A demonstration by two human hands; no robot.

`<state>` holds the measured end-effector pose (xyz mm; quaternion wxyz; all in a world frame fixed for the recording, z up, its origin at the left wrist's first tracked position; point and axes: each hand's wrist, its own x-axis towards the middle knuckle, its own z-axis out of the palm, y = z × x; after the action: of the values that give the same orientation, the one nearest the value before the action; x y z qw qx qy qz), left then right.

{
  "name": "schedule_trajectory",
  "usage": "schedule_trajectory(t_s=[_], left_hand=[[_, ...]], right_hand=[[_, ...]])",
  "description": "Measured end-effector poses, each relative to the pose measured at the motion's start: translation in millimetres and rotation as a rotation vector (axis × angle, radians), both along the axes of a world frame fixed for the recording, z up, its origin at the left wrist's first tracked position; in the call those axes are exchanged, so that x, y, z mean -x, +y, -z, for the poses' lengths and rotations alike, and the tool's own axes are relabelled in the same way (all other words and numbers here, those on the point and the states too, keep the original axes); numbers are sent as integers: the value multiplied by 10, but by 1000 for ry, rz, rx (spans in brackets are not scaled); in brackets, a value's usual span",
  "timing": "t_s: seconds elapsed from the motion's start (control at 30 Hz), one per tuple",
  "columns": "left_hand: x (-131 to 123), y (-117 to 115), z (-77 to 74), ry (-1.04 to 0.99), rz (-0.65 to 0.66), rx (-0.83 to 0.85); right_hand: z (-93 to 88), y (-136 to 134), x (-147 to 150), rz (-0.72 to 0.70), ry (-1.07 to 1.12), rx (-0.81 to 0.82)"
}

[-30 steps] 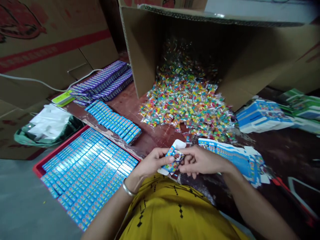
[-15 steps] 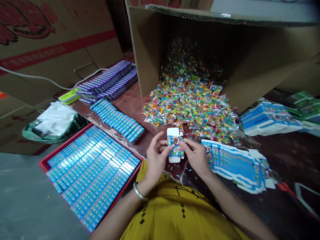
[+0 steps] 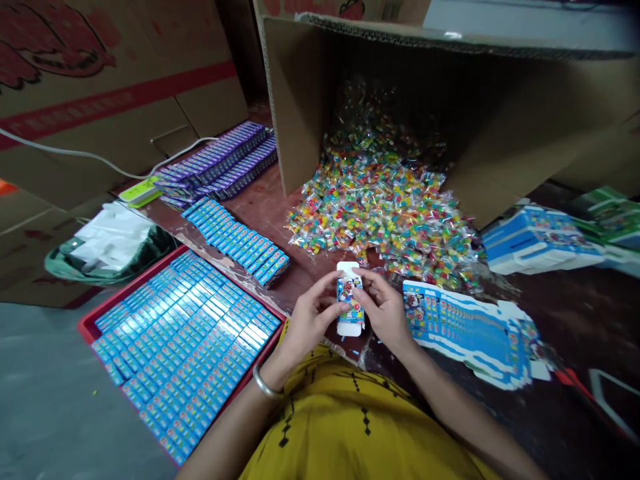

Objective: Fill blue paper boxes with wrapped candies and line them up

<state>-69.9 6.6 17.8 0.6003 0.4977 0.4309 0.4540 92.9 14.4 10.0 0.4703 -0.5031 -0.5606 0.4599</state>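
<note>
A small blue candy box [image 3: 351,298] with white end flaps is held upright in front of me, its printed face toward me. My left hand [image 3: 320,308] grips its left side, thumb across the front. From the right, my right hand [image 3: 383,305] pinches the same box, thumb on the printed face. The top and bottom flaps stick out unfolded. Just beyond lies a heap of small clear packets of colourful candies [image 3: 385,207], spilling from a cardboard carton on its side. To the right, flat blue box blanks [image 3: 465,327] lie fanned out.
A red tray [image 3: 87,325] full of blue boxes is at the left. Behind it are a row of blue boxes [image 3: 235,240] and purple boxes [image 3: 220,160]. The big carton [image 3: 520,127] opens toward me; more blue blanks [image 3: 543,233] stand at right. A green bag [image 3: 65,261] sits far left.
The box has come slightly nearer to me. My left fingers, spread out before, have closed around its side, and my right hand has shifted left over it.
</note>
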Motion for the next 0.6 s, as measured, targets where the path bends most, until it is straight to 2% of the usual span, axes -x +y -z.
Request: schedule_trajectory(t_s=[0.1, 0.2, 0.3, 0.43, 0.6], left_hand=[[19, 2, 27, -21, 81, 32], [16, 6, 63, -81, 111, 95], [-6, 13, 90, -179, 52, 137], [-14, 11, 109, -279, -43, 146], [20, -39, 116, -168, -58, 130]], right_hand=[[-9, 42, -32, -24, -5, 21], [-1, 77, -48, -25, -77, -25], [-5, 90, -15, 7, -79, -96], [-35, 107, 52, 44, 64, -62], [-73, 200, 11, -92, 45, 32]])
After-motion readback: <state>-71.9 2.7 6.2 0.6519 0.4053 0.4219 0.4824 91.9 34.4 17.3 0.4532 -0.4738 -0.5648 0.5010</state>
